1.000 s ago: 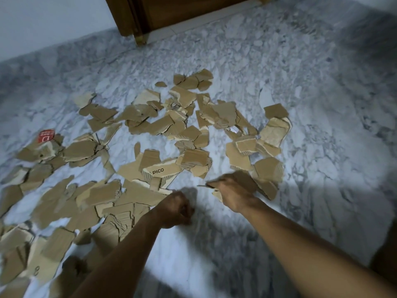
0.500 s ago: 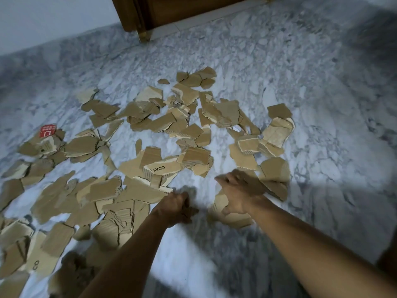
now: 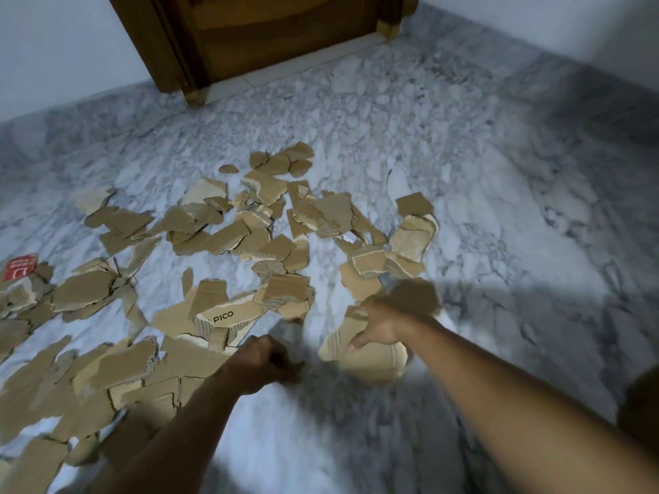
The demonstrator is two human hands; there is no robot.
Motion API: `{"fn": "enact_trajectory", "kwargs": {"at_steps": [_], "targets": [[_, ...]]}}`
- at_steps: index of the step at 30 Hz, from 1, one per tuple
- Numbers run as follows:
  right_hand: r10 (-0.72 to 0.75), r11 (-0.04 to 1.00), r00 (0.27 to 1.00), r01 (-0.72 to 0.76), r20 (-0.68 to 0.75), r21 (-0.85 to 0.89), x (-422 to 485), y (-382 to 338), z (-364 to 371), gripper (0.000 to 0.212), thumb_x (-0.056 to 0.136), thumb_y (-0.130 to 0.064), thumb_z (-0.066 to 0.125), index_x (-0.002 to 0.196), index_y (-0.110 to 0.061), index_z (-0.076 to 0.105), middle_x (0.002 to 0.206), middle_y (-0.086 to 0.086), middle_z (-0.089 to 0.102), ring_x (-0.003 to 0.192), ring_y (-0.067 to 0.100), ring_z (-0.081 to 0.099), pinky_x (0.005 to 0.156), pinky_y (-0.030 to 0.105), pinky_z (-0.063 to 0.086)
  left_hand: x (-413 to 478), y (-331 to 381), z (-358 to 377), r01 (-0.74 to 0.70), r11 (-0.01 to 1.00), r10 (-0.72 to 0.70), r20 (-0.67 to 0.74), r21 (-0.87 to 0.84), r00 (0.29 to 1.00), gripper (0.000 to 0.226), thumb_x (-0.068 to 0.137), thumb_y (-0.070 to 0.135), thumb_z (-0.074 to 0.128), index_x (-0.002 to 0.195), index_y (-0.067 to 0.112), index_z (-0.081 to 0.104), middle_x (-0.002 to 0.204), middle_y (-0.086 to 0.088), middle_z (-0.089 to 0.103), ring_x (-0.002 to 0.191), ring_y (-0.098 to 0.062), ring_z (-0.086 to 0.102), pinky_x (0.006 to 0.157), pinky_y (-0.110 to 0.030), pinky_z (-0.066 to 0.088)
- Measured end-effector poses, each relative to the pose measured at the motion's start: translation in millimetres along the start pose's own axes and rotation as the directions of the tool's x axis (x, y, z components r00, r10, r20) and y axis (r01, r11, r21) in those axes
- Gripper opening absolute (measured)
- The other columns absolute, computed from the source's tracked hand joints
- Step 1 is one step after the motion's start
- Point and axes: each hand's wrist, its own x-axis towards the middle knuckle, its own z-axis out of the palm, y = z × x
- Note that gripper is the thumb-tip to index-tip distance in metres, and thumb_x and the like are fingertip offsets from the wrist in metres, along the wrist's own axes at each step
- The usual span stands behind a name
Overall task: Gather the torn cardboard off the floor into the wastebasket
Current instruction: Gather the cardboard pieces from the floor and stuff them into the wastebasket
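- Wooden door (image 3: 285,33): dark brown, at the far wall.
- White wall (image 3: 53,48): plain, beside the door.
- Threshold strip (image 3: 296,67): pale, under the door.
- Marble floor (image 3: 499,208): grey-white, veined.

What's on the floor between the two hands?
Just bare marble floor, in the head view, between the left hand and the cardboard piece the right hand grips.

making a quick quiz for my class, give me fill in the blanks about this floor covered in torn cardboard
The right hand grips a torn piece of ___.
One scrap just beyond the left hand bears the printed word ___.
The label at the far left edge is coloured ___.

Missing words: cardboard; PICO; red.
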Motion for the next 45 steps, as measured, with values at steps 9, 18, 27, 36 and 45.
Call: {"fn": "enact_trajectory", "kwargs": {"at_steps": [9, 18, 27, 36, 45], "targets": [[0.190, 0.960, 0.980, -0.173, -0.058, 0.220, -6.8, 120.0, -77.0, 0.078, 0.069, -0.046, 0.088, 0.128, -0.008, 0.054, 0.124, 0.004, 0.059, 0.115, 0.025, 0.058, 0.085, 0.028, 0.047, 74.2, 133.5, 15.3, -0.215, 0.970, 0.213, 0.037, 0.110, 0.976, 0.025, 0.056, 0.034, 0.092, 0.068, 0.029, 0.071, 0.085, 0.007, 0.069, 0.076, 0.000, 0.068, 0.072, -0.022, 0.057], [-0.002, 0.999, 0.966, -0.011, -0.258, -0.047, 18.0, 142.7, -19.7, 0.081, 0.076, -0.037, 0.075, 0.143, -0.029, 0.029, 0.147, 0.004, 0.024, 0.130, 0.036, 0.030, 0.101, 0.051, 0.040, 95.3, 163.7, 56.6, -0.355, 0.932, 0.362, 0.127, -0.080, 0.923, 0.019, 0.086, -0.010, 0.046, 0.105, -0.012, 0.048, 0.091, -0.023, 0.050, 0.074, -0.032, 0.056, 0.065, -0.039, 0.050], [0.029, 0.999, 0.970, -0.025, -0.243, 0.021, 20.9, 143.0, -24.5, 0.066, 0.070, -0.041, 0.078, 0.123, -0.026, 0.041, 0.112, 0.001, 0.059, 0.102, 0.027, 0.062, 0.087, 0.041, 0.049, 111.0, 150.1, 53.7, -0.318, 0.685, 0.350, 0.087, 0.656, 0.933, 0.077, 0.073, 0.043, 0.078, 0.139, 0.031, 0.040, 0.142, 0.000, 0.041, 0.126, -0.024, 0.041, 0.095, -0.041, 0.049], [0.166, 0.977, 0.933, -0.111, -0.319, 0.183, -6.2, 168.9, -55.9, 0.051, 0.069, -0.042, 0.084, 0.109, -0.018, 0.064, 0.113, 0.005, 0.067, 0.104, 0.025, 0.064, 0.080, 0.029, 0.047, 120.4, 149.9, 51.8, -0.332, 0.472, 0.361, 0.165, 0.817, 0.918, 0.045, 0.082, 0.046, 0.067, 0.119, 0.022, 0.060, 0.136, -0.004, 0.043, 0.131, -0.031, 0.034, 0.096, -0.042, 0.042], [0.134, 0.991, 0.986, -0.131, -0.101, 0.037, -22.5, 132.2, -31.0, 0.059, 0.066, -0.047, 0.081, 0.113, -0.015, 0.065, 0.116, 0.010, 0.059, 0.102, 0.027, 0.062, 0.087, 0.034, 0.052, 116.6, 137.7, 25.1, -0.473, 0.488, 0.350, 0.332, 0.734, 0.876, 0.055, 0.068, 0.061, 0.074, 0.112, 0.029, 0.063, 0.128, 0.003, 0.043, 0.119, -0.022, 0.038, 0.085, -0.038, 0.048]]}}
